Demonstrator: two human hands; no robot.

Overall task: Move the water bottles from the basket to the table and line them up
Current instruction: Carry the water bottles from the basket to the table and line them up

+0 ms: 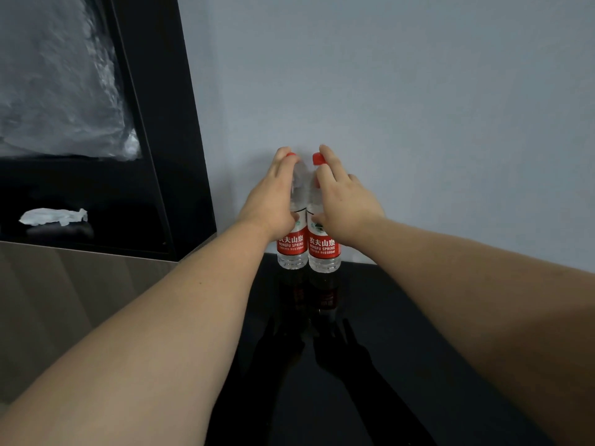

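Two clear water bottles with red caps and red labels stand upright side by side on the glossy black table [402,333], close to the grey wall. My left hand [273,201] wraps the upper part of the left bottle [291,252]. On the right bottle [323,255], my right hand [346,207] grips the neck and shoulder. The two bottles touch or nearly touch. No basket is in view.
A tall black cabinet frame [180,156] stands to the left, with crinkled clear plastic [58,85] inside and a crumpled white tissue [54,217] on its lower shelf. A wood-grain surface [64,300] lies at the lower left. The grey wall [418,107] rises right behind the bottles.
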